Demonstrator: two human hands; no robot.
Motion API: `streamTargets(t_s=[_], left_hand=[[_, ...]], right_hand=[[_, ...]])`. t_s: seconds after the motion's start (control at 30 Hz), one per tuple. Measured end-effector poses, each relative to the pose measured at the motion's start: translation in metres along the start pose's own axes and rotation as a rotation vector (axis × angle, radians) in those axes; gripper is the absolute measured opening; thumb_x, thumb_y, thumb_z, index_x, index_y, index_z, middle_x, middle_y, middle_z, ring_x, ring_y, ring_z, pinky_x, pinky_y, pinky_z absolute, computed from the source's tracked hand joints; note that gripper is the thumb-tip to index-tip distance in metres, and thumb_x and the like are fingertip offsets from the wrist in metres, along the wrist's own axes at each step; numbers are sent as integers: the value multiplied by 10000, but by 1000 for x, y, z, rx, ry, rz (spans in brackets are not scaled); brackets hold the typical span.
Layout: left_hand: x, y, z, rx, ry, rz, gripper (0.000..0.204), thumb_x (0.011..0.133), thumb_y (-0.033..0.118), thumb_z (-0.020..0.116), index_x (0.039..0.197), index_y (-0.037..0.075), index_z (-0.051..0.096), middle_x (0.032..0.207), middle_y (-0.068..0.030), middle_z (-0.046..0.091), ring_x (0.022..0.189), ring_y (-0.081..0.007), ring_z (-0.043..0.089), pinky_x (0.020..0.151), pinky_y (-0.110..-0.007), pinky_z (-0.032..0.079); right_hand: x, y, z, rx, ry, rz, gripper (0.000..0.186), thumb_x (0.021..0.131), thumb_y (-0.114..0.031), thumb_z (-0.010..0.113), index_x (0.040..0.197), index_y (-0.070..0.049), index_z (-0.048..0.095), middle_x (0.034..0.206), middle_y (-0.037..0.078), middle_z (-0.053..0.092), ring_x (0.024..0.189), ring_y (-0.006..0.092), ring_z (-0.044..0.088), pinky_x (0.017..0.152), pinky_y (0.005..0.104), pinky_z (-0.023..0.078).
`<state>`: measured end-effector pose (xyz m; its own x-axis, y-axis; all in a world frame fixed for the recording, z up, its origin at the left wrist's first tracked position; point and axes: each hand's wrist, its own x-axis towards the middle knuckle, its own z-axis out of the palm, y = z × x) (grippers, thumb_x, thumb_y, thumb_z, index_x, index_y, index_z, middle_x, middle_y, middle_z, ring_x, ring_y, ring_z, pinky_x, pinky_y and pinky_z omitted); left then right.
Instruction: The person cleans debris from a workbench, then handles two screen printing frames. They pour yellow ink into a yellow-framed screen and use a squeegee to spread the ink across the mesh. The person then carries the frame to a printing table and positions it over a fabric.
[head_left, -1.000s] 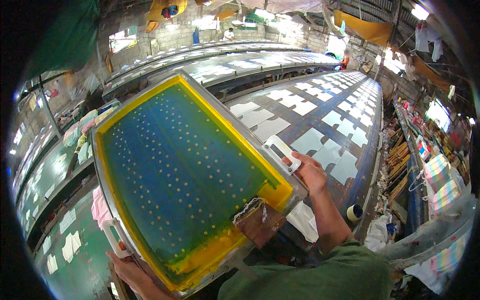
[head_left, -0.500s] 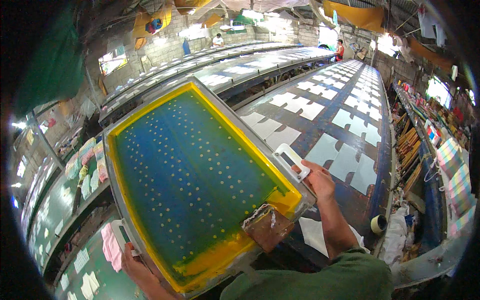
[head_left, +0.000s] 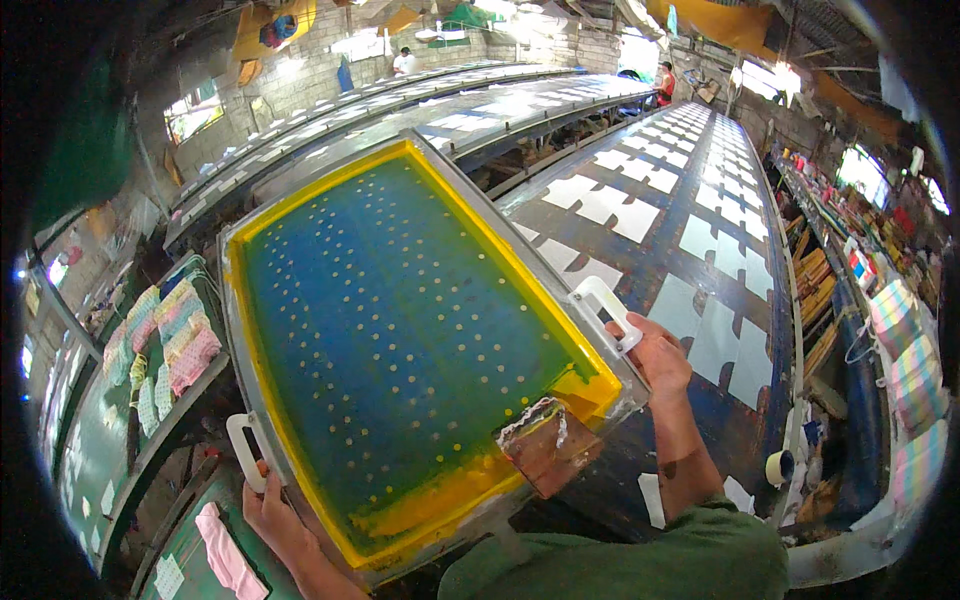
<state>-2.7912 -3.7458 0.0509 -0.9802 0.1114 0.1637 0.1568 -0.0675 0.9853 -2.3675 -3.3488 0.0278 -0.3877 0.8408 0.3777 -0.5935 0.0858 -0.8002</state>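
Observation:
I hold a screen printing frame (head_left: pixel 390 330) tilted in front of me. Its mesh is blue-green with pale dots, bordered in yellow, and yellow ink (head_left: pixel 445 492) smears the near edge. My left hand (head_left: pixel 275 515) is closed at the white handle (head_left: pixel 243 440) on the left side. On the right side, my right hand (head_left: pixel 660 357) grips the near end of another white handle (head_left: pixel 592 300). A brown squeegee-like block (head_left: pixel 550 455) with a whitish, ragged edge lies across the near right corner of the screen.
A long dark printing table (head_left: pixel 690 330) with rows of pale cut fabric pieces (head_left: pixel 690 310) runs away on the right. A tape roll (head_left: pixel 780 467) sits at its edge. Pastel cloths (head_left: pixel 185 335) and pink cloth (head_left: pixel 228 555) lie on the left. Two people stand far off.
The view has shifted, bringing more of the left-hand tables into sight. The frame sits slightly farther right in the picture, with both hands still on its handles.

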Motion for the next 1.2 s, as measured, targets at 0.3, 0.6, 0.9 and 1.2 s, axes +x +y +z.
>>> streamTargets(t_s=[0.3,0.6,0.9,1.2], left_hand=[[101,-36,40,-89,32,-120,215,944,165,738,1066,0,802,884,-10,724,779,-124,652,681,-313,520],[184,-52,63,59,-52,-126,236,972,187,713,991,-48,728,765,-198,689,677,-218,653,642,-419,505],[240,-70,85,7,40,-71,142,916,97,690,961,-36,712,858,-269,701,770,-383,693,734,-474,522],[297,-55,100,103,112,1,208,972,149,684,951,-58,696,823,-287,677,752,-386,694,713,-495,509]], right_hand=[[37,29,68,-1768,459,86,409,1046,-359,688,1377,-121,716,1351,79,732,1199,259,696,1004,332,553],[76,59,10,-2334,383,-190,421,1059,-324,624,1420,-112,672,1316,32,740,1090,195,728,893,336,575],[151,97,88,-2492,282,-157,416,1049,-349,629,1366,-86,687,1258,82,747,985,206,738,802,371,591],[191,155,139,-2537,145,-313,422,1040,-375,633,1312,-60,701,1201,132,754,881,216,747,710,405,607]])
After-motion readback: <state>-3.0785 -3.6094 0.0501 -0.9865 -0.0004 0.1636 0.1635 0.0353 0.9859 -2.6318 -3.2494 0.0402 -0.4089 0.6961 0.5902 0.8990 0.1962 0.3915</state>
